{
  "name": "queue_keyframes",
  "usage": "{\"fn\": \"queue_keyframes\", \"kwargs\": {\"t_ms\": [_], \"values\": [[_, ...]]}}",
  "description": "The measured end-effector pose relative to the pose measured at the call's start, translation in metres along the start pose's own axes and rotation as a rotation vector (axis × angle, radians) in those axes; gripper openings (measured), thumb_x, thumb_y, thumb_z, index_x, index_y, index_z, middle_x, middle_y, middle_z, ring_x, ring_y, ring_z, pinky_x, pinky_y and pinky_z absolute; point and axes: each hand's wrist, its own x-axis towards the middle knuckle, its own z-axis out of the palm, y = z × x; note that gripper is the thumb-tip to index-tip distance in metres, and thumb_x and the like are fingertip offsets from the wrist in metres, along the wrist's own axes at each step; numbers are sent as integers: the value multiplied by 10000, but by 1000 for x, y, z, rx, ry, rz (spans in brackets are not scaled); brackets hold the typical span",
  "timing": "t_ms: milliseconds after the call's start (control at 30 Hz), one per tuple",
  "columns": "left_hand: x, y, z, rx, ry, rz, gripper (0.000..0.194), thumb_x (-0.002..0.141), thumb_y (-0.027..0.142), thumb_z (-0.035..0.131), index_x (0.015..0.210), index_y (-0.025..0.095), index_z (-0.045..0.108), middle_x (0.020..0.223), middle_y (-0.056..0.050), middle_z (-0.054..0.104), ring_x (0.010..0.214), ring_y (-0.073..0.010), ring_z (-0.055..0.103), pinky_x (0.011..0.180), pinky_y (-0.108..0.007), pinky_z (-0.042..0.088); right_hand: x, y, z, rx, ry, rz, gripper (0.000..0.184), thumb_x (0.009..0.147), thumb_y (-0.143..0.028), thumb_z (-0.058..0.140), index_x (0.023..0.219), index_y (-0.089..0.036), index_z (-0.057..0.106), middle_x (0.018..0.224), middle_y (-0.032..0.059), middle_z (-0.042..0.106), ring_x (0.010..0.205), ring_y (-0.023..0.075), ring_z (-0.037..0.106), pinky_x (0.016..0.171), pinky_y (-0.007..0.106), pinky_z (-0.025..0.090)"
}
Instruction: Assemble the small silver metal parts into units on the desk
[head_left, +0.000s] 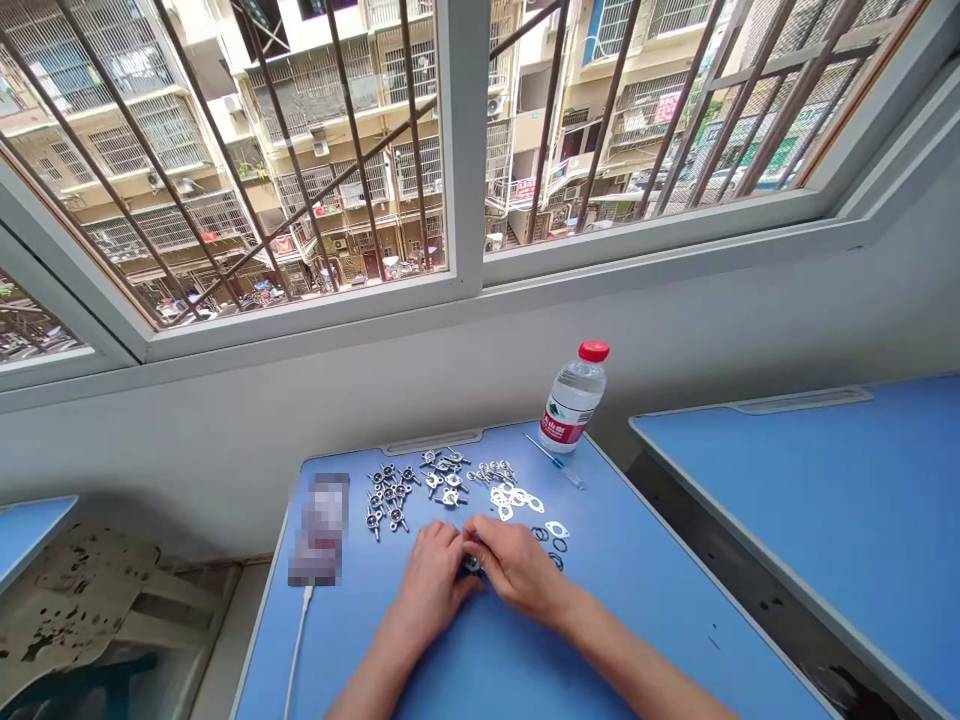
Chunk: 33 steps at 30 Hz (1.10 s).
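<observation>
Between fingers (480, 535), one small metal fitting (472, 564)

Polished metal fittings (393, 497), smooth matt blue laminate desk (645, 590), clear glossy plastic bottle (571, 400), red plastic cap (593, 351)

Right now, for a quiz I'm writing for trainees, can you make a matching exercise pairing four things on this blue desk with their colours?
Things:
1. Bottle cap
2. Small rings
3. Thin cable
4. Metal fitting between the left hand and right hand

Colours:
A. White
B. Silver
C. Red
D. Black

Pairs: 1-C, 2-D, 3-A, 4-B
</observation>
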Motion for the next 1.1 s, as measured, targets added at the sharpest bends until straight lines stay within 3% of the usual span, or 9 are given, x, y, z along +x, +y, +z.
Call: {"fn": "queue_keyframes", "kwargs": {"t_ms": [433, 700, 933, 1100], "values": [[0, -6, 7, 0, 75, 24, 230, 771, 222, 763, 941, 188, 612, 994, -29, 630, 898, -217, 520, 790, -344, 412, 1, 0, 4, 7, -14, 72, 181, 958, -247, 359, 795, -235, 436, 677, 0, 604, 574, 149, 549, 551, 243, 367], [0, -5, 6, -20, 110, 10, 177, 807, 252, 708, 941, 204, 602, 966, -38, 619, 890, -225, 520, 799, -358, 414, 3, 1, 3, 68, 15, 60, 161, 959, -249, 367, 816, -235, 439, 676, -11, 589, 568, 144, 546, 554, 241, 378], [4, -6, 7, -41, 118, -3, 250, 762, 342, 753, 809, 192, 558, 887, -29, 603, 858, -220, 518, 769, -339, 406, 3, 8, -2, 70, 21, 136, 132, 951, -229, 370, 838, -232, 438, 641, -32, 558, 532, 133, 520, 543, 243, 380], [4, -5, 5, -74, 146, 18, 179, 814, 316, 699, 837, 197, 568, 881, -24, 599, 861, -209, 522, 781, -329, 404, 3, 11, -4, 78, 21, 94, 135, 947, -237, 378, 844, -223, 464, 644, -24, 565, 555, 141, 531, 557, 245, 390]]}}
